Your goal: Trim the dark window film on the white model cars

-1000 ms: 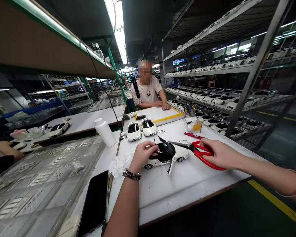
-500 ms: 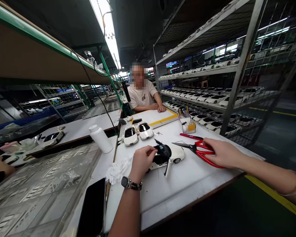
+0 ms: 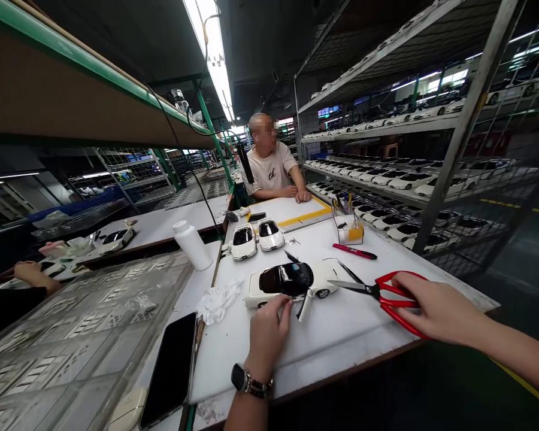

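A white model car [image 3: 291,281] with a black roof sits on the white worktable [image 3: 341,329], one door hanging open at its near side. My left hand [image 3: 268,333] is just in front of the car, fingertips pinched near the open door; what they pinch is too small to name. My right hand [image 3: 435,308] grips the red handles of a pair of scissors [image 3: 377,291], whose blades point left toward the car's right end.
Two more white model cars [image 3: 257,237] stand farther back, beside a white bottle [image 3: 192,244]. A red pen [image 3: 354,251], a clear pen holder [image 3: 349,226], a crumpled cloth [image 3: 218,300] and a black phone [image 3: 170,368] lie around. A person [image 3: 272,164] sits opposite; another person's hand [image 3: 33,272] is at left. Shelves of cars [image 3: 386,176] stand at right.
My left hand came off the car's roof and drew back to the near side. My right hand pulled the scissors right and toward me.
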Tool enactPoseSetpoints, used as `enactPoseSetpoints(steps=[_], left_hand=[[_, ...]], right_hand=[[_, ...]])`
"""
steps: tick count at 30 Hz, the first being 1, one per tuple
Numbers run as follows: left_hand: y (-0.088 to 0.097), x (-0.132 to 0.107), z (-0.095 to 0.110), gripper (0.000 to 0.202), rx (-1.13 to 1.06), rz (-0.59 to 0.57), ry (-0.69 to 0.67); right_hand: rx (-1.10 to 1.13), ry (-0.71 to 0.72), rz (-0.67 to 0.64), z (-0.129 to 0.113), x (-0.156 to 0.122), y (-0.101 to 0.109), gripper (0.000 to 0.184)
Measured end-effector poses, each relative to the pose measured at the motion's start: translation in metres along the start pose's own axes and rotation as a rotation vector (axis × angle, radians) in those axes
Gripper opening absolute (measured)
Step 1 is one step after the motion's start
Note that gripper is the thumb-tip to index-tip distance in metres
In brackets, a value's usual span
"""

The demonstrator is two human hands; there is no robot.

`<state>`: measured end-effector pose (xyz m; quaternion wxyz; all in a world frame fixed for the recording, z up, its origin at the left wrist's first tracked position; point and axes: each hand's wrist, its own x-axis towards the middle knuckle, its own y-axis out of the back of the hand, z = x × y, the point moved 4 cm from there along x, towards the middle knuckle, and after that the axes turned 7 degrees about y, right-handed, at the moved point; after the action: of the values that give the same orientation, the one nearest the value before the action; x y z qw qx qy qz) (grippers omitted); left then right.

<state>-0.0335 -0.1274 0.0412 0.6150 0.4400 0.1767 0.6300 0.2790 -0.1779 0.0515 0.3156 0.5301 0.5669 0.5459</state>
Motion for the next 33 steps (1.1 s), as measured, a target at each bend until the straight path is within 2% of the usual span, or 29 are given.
enactPoseSetpoints(steps=[8,13,20,24,29,33], left_hand=[[-0.02,-0.003,0.003,0.027,0.437,0.068,-0.15],[-0.024,-0.003,0.006,0.027,0.498,0.07,-0.174],[-0.021,-0.001,0.007,0.02,0.396,0.03,-0.117],[-0.017,0.001,0.003,0.019,0.19,0.036,-0.059],[0.002,0.011,0.009,0.022,-0.147,0.039,-0.004],[0.028,0.033,0.016,0.027,-0.19,-0.025,0.109]], right_hand=[[0.02,0.062,0.0,0.004,-0.003,-0.008,0.024],[0.032,0.016,0.005,0.008,-0.003,-0.008,0.022],[0.035,-0.035,-0.007,0.01,0.001,-0.005,0.023],[0.056,-0.043,0.037,0.016,0.007,-0.007,0.025],[0.131,0.001,0.244,0.01,0.027,-0.002,0.024],[0.241,0.092,0.295,-0.014,0.065,0.003,0.019]])
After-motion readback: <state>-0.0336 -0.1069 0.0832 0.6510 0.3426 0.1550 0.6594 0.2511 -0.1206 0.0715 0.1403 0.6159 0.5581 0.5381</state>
